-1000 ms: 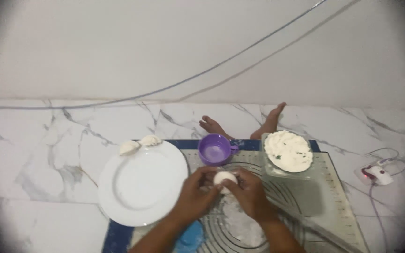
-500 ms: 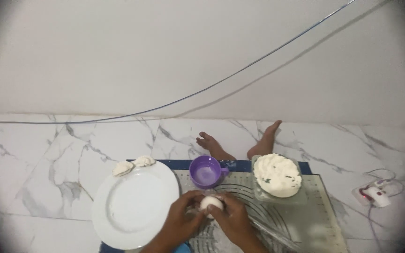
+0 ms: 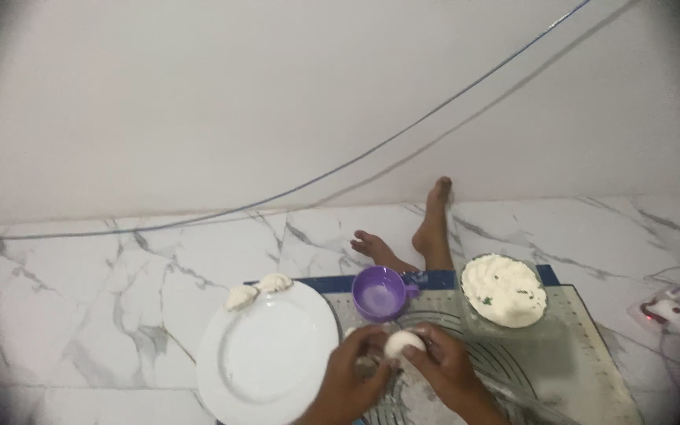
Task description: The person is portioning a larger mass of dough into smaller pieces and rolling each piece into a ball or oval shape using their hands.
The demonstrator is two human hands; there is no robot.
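Dough ball (image 3: 403,343): small, pale, smooth and rounded, pinched between both hands low in the frame, over the mat. Left hand (image 3: 353,368) and right hand (image 3: 444,367): fingertips closed together on the ball from either side. Risk, as a judgement: soft dough may tear, or stick to the fingers, if squeezed too hard. Plate (image 3: 267,353): round, white, glossy, just left of the hands; two shaped dough pieces (image 3: 257,290) sit on its far rim and could slide off if it is knocked. Cup (image 3: 380,293): purple plastic, near the hands, easily tipped. Bowl (image 3: 505,293): clear, heaped with lumpy white filling flecked green. Mat (image 3: 584,362): translucent, flexible, printed with rings. Floor (image 3: 104,275): white veined marble.
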